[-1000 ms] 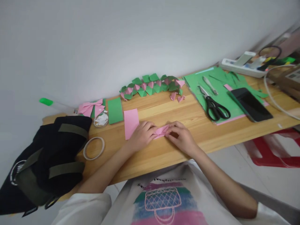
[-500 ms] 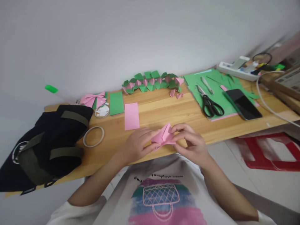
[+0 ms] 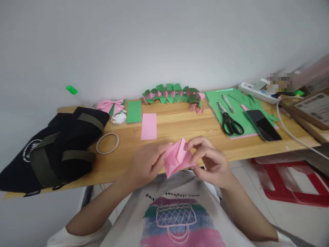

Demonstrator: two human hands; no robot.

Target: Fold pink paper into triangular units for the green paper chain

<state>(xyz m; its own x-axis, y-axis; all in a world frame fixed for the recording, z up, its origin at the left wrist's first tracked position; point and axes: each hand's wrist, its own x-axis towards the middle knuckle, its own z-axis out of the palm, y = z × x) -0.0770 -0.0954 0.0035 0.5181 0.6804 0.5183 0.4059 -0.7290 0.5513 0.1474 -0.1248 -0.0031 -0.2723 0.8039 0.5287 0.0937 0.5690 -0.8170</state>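
Between my two hands, above the table's front edge, is a folded pink paper [image 3: 177, 157] with several creased flaps. My left hand [image 3: 147, 163] pinches its left side between thumb and fingers. On the paper's right side my right hand [image 3: 212, 159] is closed, thumb below and fingertips on the raised flap. A flat pink paper rectangle [image 3: 148, 126] lies beyond my left hand, with a green paper stack [image 3: 134, 112] beside it. Farther back stands a curved chain of folded green and pink paper pieces [image 3: 171, 94], with small pink folded pieces [image 3: 196, 109] near its right end.
At the left are a black bag [image 3: 69, 137], a tape roll [image 3: 107, 143], a dish of white scraps [image 3: 118, 117] and a pink paper bow [image 3: 110, 105]. Scissors [image 3: 231, 123], a cutter [image 3: 228, 103] and a phone [image 3: 263, 125] lie on green sheets [image 3: 218, 97]. A red stool [image 3: 290, 195] stands below.
The folded pink paper has been tilted, and its lower left point now hangs down. My left fingers have shifted up along its left edge. The camera view has turned slightly.
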